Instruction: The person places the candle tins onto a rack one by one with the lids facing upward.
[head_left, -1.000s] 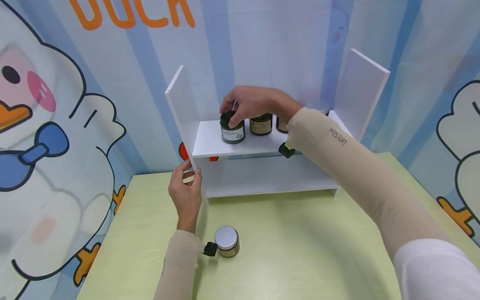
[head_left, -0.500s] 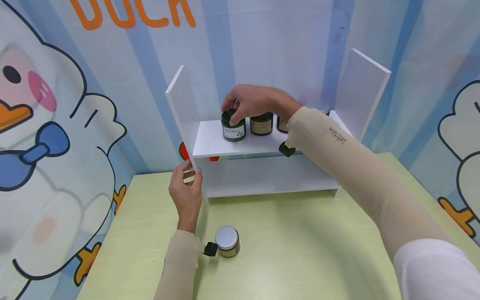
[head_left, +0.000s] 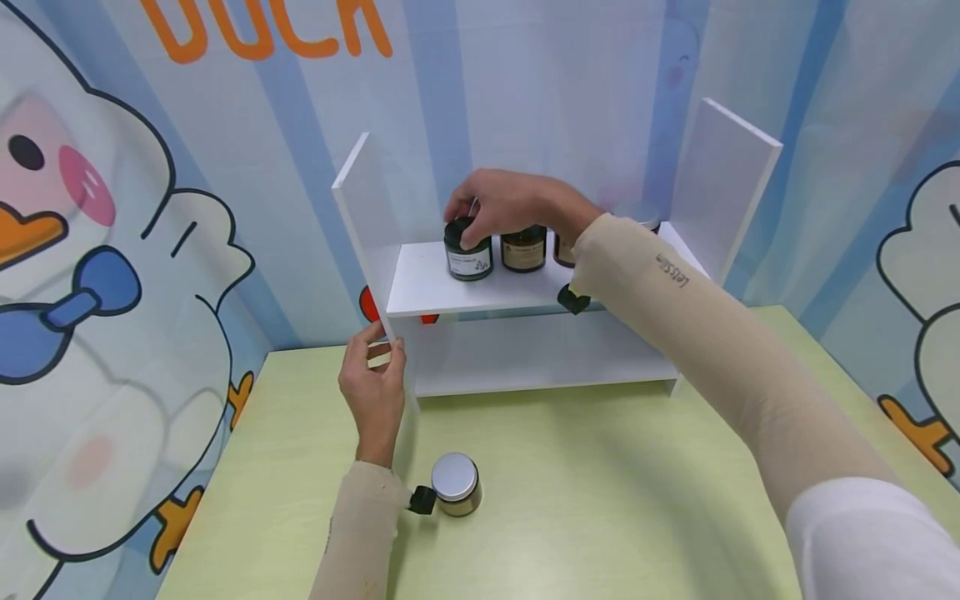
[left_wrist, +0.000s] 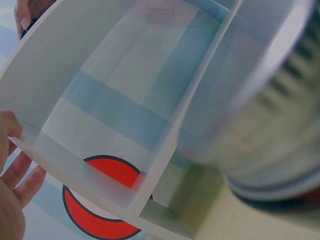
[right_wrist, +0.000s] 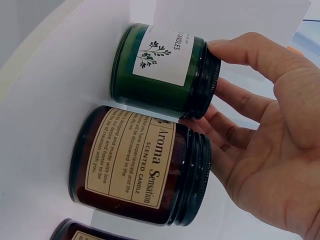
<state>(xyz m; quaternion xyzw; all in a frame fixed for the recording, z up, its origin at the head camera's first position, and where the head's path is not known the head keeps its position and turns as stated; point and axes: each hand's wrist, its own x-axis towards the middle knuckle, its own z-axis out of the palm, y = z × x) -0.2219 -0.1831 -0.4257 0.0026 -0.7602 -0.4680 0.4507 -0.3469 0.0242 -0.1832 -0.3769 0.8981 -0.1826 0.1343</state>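
My right hand [head_left: 510,202] grips the black lid of a green glass candle jar [right_wrist: 155,65] with a white label. That jar stands upright at the left end of the upper board of a white two-tier shelf [head_left: 420,292]. Beside it is a brown candle jar [right_wrist: 135,165] with a tan label, and another brown jar [head_left: 564,252] is partly hidden behind my right wrist. Low on the shelf's left side, my left hand [head_left: 372,396] pinches the edge of the side panel [left_wrist: 50,172] between thumb and fingers.
A silver-lidded candle jar [head_left: 455,479] stands on the pale green table [head_left: 600,500] near my left wrist; it looms blurred in the left wrist view. The shelf's right panel [head_left: 723,183] rises at the far side. A duck-printed cloth [head_left: 300,167] hangs behind.
The green candle jar in my right hand has shifted slightly back and right along the upper board, closer to the brown jar. My left hand stays at the side panel.
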